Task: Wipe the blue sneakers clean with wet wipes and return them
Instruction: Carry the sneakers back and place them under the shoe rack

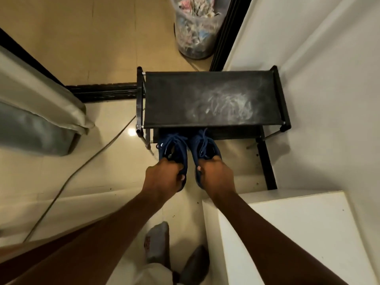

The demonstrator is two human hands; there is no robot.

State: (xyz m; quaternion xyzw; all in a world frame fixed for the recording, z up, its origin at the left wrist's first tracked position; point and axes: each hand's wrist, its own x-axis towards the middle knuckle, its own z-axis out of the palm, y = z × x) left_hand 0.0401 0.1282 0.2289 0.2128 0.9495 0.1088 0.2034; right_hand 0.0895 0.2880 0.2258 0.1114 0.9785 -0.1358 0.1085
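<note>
Two blue sneakers lie side by side with their toes under the top shelf of a black shoe rack point(209, 99). My left hand point(163, 175) grips the heel end of the left sneaker point(172, 146). My right hand point(216, 174) grips the heel end of the right sneaker point(203, 144). Both heels stick out in front of the rack, above the pale floor. The toes are hidden under the dusty top shelf. No wet wipes are in view.
A white cabinet top point(298, 233) stands at the lower right, a white wall point(329, 89) to the right. A clear bin point(195, 27) full of scraps stands behind the rack. A cable point(82, 171) crosses the floor at left, by a grey cushion point(35, 130). My socked feet point(158, 243) stand below.
</note>
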